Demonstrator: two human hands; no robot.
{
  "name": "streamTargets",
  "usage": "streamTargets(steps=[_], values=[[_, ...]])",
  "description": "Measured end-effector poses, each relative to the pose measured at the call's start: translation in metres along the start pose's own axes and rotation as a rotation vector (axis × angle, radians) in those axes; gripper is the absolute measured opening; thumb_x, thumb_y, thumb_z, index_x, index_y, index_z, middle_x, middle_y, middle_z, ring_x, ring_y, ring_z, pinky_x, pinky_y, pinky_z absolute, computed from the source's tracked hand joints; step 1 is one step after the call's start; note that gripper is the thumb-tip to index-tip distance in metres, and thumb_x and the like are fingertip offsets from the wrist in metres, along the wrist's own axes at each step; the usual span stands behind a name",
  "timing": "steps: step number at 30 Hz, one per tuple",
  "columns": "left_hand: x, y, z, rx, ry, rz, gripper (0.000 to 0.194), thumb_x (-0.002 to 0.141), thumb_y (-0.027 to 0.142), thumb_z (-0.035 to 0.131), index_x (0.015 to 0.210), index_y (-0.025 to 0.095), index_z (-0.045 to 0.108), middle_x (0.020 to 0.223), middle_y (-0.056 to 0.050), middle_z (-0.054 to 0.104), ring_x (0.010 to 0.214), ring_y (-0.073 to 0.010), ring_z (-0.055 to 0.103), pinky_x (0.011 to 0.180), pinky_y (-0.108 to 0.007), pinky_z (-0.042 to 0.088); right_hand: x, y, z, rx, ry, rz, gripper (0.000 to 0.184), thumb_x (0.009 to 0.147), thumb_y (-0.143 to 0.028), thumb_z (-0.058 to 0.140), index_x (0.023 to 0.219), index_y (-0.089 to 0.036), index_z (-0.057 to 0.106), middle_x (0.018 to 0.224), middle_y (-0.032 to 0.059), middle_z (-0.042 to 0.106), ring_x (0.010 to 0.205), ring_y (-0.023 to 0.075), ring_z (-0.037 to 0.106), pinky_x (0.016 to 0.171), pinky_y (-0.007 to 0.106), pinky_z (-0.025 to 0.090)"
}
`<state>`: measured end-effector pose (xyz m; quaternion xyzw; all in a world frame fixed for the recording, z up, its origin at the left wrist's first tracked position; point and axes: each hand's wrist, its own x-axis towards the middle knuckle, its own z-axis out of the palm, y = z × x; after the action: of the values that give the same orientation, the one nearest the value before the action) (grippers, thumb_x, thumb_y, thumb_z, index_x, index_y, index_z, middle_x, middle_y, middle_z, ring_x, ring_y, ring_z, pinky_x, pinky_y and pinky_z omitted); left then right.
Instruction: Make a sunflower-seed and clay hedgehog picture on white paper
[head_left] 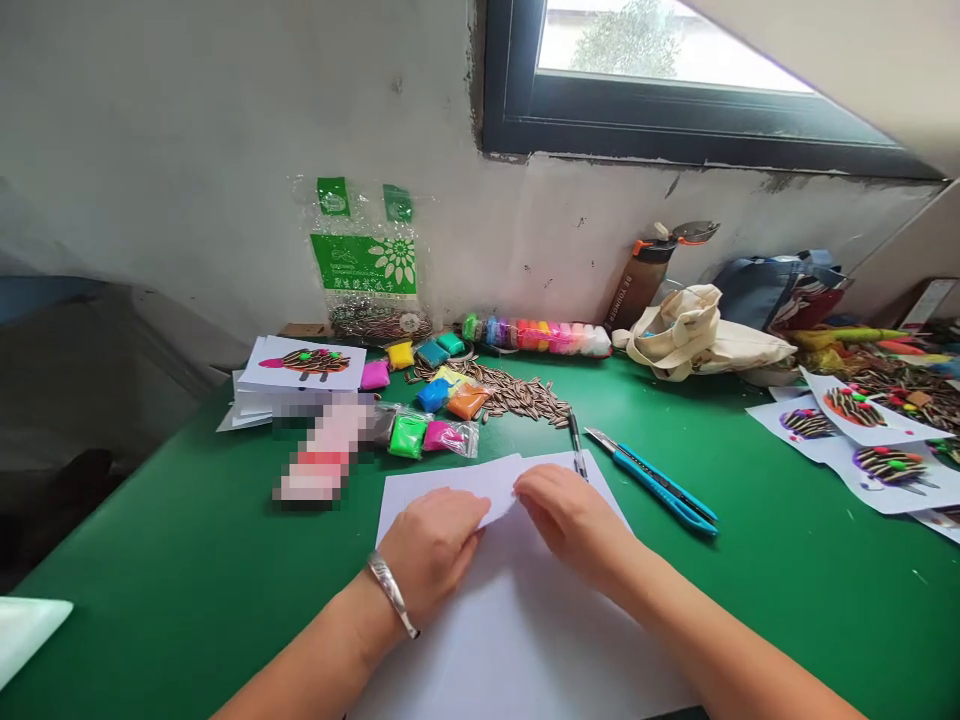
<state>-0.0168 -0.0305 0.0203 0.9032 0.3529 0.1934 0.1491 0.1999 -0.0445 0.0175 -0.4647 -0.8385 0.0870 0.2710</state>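
White paper sheets (517, 640) lie on the green table (787, 610) in front of me. My left hand (439, 545), with a silver bangle at the wrist, pinches a raised piece of the white paper (498, 500) near its upper part. Opposite it, my right hand (566, 515) has its fingers closed on the same paper's edge; the fingertips are partly hidden. Just beyond the right hand, a black pen (576, 440) rests against the sheets' top edge. To the right lies a blue utility knife (656, 485) with its blade out.
Behind the paper are sunflower seeds (521, 390) and packets of coloured clay (407, 436). A seed bag (367, 270), a clay row (540, 335), a bottle (637, 280) and a cloth bag (697, 335) line the wall. Decorated pictures lie left (307, 362) and right (889, 465).
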Motion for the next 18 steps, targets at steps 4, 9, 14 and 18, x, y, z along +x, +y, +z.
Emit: streamTargets(steps=[4, 9, 14, 18], values=[[0.0, -0.005, -0.015, -0.244, 0.14, -0.218, 0.033, 0.08, 0.018, 0.045, 0.103, 0.022, 0.069, 0.099, -0.002, 0.072, 0.09, -0.02, 0.067, 0.081, -0.03, 0.053, -0.002, -0.001, -0.005, 0.247, 0.197, 0.251, 0.017, 0.091, -0.024, 0.046, 0.099, -0.019, 0.059, 0.091, 0.0053, 0.064, 0.082, 0.0154, 0.058, 0.074, 0.026, 0.046], [0.003, -0.003, -0.026, -0.742, 0.172, -0.592, 0.034, 0.079, 0.044, 0.06, 0.095, 0.017, 0.072, 0.083, -0.004, 0.073, 0.072, -0.0201, 0.067, 0.058, -0.026, 0.053, -0.001, -0.007, -0.009, 0.614, 0.186, 0.486, 0.025, 0.088, -0.04, 0.05, 0.095, -0.018, 0.061, 0.074, 0.001, 0.056, 0.067, 0.0129, 0.051, 0.059, 0.023, 0.041], [0.003, -0.009, -0.024, -0.547, 0.276, -0.596, 0.032, 0.081, 0.045, 0.058, 0.091, 0.018, 0.072, 0.079, -0.003, 0.073, 0.068, -0.0195, 0.066, 0.055, -0.026, 0.052, 0.001, -0.002, -0.003, 0.803, 0.139, 0.668, 0.036, 0.087, -0.046, 0.047, 0.065, -0.018, 0.047, 0.058, -0.0047, 0.039, 0.052, 0.0085, 0.037, 0.047, 0.02, 0.03], [0.0, -0.013, -0.025, 0.01, 0.539, -0.271, 0.024, 0.085, 0.029, 0.056, 0.102, 0.019, 0.069, 0.095, -0.006, 0.073, 0.087, -0.022, 0.067, 0.08, -0.034, 0.052, 0.0, 0.004, 0.001, 0.795, 0.087, 0.743, 0.038, 0.085, -0.044, 0.048, 0.058, -0.019, 0.039, 0.054, -0.0059, 0.034, 0.048, 0.008, 0.037, 0.044, 0.019, 0.03]])
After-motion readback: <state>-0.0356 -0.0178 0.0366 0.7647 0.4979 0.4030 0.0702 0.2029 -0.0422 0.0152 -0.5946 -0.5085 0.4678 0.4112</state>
